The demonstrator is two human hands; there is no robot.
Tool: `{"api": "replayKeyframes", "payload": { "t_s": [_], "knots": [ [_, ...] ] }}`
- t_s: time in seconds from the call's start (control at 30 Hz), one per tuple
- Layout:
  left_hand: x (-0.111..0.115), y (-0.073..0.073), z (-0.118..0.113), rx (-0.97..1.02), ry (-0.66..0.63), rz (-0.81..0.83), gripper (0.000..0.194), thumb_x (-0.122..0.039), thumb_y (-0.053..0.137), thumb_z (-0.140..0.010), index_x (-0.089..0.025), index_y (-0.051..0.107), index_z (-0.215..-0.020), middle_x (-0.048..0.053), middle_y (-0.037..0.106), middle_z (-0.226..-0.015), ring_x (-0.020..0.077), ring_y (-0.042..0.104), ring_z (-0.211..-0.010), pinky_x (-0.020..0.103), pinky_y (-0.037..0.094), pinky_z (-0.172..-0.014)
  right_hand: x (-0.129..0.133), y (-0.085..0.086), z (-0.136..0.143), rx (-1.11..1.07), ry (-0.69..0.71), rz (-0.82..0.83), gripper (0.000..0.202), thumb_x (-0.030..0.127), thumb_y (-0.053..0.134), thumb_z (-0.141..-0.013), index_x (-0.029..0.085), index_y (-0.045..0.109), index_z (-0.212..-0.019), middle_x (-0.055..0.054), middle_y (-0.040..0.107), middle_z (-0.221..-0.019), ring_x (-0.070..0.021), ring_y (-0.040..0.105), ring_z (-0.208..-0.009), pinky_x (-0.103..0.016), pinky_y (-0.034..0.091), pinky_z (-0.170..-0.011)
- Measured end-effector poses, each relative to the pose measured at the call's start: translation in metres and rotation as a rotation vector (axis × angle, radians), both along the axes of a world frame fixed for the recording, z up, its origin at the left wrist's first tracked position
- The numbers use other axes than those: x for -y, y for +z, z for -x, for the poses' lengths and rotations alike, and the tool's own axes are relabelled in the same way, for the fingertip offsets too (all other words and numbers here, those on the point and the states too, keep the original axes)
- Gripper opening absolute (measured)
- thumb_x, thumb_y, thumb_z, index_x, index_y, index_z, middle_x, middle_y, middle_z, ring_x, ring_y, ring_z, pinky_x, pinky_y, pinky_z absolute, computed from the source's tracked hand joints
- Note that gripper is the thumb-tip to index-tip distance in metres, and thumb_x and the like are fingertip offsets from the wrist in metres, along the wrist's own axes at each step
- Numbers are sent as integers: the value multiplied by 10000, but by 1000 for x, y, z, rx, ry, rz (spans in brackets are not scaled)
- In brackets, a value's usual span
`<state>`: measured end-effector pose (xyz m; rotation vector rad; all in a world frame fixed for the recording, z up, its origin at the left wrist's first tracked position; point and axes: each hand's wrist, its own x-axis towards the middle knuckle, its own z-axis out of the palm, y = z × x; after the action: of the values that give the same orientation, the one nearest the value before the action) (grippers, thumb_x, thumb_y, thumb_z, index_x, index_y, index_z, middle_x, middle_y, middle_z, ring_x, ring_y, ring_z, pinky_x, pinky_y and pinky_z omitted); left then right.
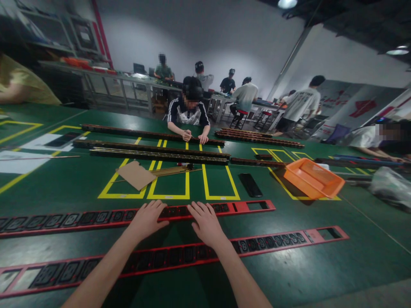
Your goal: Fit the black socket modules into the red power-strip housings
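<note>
Two long red power strips with rows of black sockets lie on the green table, one behind the other. On the far power strip (247, 207) rest both of my hands. My left hand (150, 219) has its fingers stretched over the strip and its thumb apart, pointing right. A short way to the right, my right hand (204, 219) lies with fingers spread across the same strip. Neither hand is wrapped round anything. The near power strip (266, 249) passes beneath my forearms, which hide parts of it.
Beyond lie a cardboard piece (136, 174), a black phone (250, 185), an orange basket (313, 177) and bundled dark rails (160, 154). A person (189, 111) across the table works with both hands on a rail. A plastic bag (390, 186) lies at right.
</note>
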<state>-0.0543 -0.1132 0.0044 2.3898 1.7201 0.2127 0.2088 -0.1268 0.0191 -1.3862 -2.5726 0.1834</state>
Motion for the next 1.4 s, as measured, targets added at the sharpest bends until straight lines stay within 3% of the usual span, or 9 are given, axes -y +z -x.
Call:
{"api": "replayKeyframes", "payload": {
  "t_s": [0.27, 0.6, 1.0, 1.2, 1.4],
  "knots": [
    [2, 2, -1, -21, 4, 0, 403, -425, 588, -828, -234, 580, -1183, 77, 616, -1197, 269, 535, -1123, 394, 389, -918, 0, 1, 1, 3, 8, 10, 538, 252, 536, -912, 282, 430, -1438, -31, 411, -1524, -246, 350, -1389, -500, 216, -1176],
    [1, 4, -1, -17, 7, 0, 438, -436, 597, -825, -214, 579, -1202, 79, 615, -1198, 275, 544, -1120, 404, 401, -907, 0, 0, 0, -2, 15, 1, 550, 246, 531, -916, 284, 411, -1452, -30, 406, -1525, -245, 338, -1396, -496, 213, -1179],
    [0, 0, 0, -45, -52, -9, 423, -441, 588, -845, -200, 584, -1193, 93, 624, -1191, 274, 550, -1103, 398, 397, -904, 0, 1, 3, -55, -25, -15, 533, 226, 597, -875, 272, 467, -1390, -49, 528, -1388, -229, 429, -1300, -472, 237, -1167],
    [1, -3, 1, -35, -111, -30, 427, -440, 618, -838, -203, 589, -1192, 92, 627, -1175, 267, 548, -1096, 390, 393, -910, -4, -8, 2, -38, -37, -31, 572, 245, 622, -879, 233, 433, -1418, -71, 539, -1366, -225, 433, -1292, -472, 215, -1179],
    [0, -3, -3, -7, -122, -46, 442, -451, 659, -810, -217, 593, -1179, 82, 635, -1171, 265, 556, -1100, 380, 401, -901, -6, -17, 0, 10, -116, -46, 610, 165, 628, -868, 287, 415, -1427, -62, 586, -1302, -228, 479, -1240, -546, 184, -1164]
  ]
}}
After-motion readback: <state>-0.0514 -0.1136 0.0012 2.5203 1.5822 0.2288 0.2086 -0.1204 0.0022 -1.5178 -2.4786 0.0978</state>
